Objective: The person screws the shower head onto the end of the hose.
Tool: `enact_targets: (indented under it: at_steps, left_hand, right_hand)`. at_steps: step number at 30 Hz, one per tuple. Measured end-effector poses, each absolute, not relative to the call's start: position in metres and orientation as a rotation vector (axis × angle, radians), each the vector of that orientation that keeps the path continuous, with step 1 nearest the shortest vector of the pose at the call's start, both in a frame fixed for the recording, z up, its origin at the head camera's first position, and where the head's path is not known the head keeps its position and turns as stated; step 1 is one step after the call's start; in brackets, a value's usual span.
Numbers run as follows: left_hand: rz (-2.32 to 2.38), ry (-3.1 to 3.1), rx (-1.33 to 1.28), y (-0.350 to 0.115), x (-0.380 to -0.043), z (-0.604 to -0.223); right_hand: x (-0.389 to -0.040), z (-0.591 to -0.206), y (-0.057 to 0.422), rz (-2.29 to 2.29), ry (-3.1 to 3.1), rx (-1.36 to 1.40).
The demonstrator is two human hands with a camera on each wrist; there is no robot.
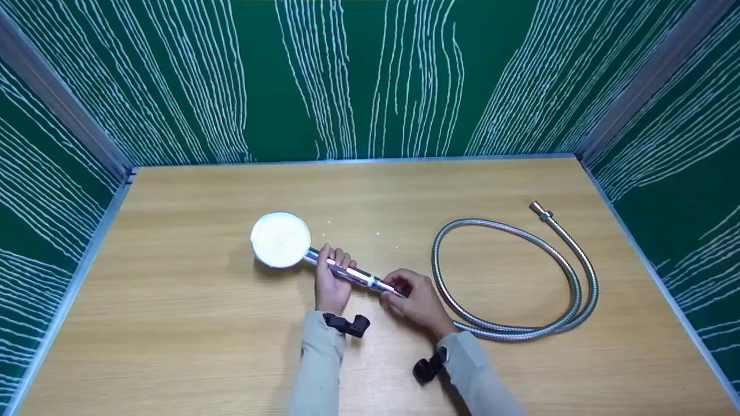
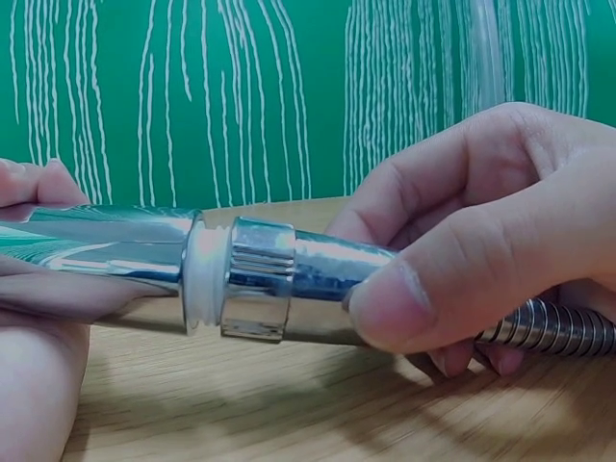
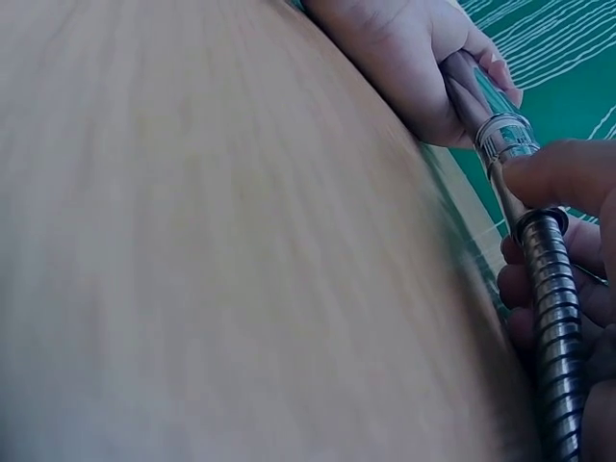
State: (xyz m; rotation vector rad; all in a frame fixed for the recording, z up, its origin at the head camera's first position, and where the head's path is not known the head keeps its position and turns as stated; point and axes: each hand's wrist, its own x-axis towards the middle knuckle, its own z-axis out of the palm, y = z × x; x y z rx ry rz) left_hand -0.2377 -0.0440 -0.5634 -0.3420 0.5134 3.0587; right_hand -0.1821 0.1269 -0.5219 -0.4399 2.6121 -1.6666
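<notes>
Near the counter's [image 1: 173, 346] middle, the left grip [image 1: 332, 283] clasps the shower head [image 1: 281, 240] handle while the right grip [image 1: 413, 297] pinches the hose nut [image 2: 318, 294] at its end. If that nut sits tilted, the threads could cross and jam; the hose [image 1: 520, 277] coil may also drag it off.

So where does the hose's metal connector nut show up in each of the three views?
Head: the connector nut sits just below centre, mostly hidden under the right hand.
Left wrist: centre, ribbed chrome collar pinched by the right hand's thumb.
Right wrist: right edge, upper part.
Shared landmark: the shower handle held by the left hand, joining the nut in all three.
</notes>
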Motion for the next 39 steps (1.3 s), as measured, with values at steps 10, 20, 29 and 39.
enact_targets:
  at_steps: [10, 20, 29, 39]
  left_hand:
    - [3.063, 0.505, -0.312, -0.0434, -0.2388, -0.5622]
    - [3.064, 0.486, -0.275, -0.0442, -0.2394, -0.5636]
    - [3.060, 0.488, -0.281, -0.0460, -0.2376, -0.5640]
    - [3.055, 0.492, -0.278, -0.0449, -0.2380, -0.5624]
  right_hand:
    - [-0.1843, -0.5246, 0.1272, -1.672, 2.628, -0.499]
    - [-0.1850, -0.5247, 0.1254, -1.697, 2.619, -0.516]
    - [-0.1827, -0.5239, 0.1238, -1.686, 2.626, -0.510]
    - [-0.1836, -0.5238, 0.1249, -1.683, 2.628, -0.495]
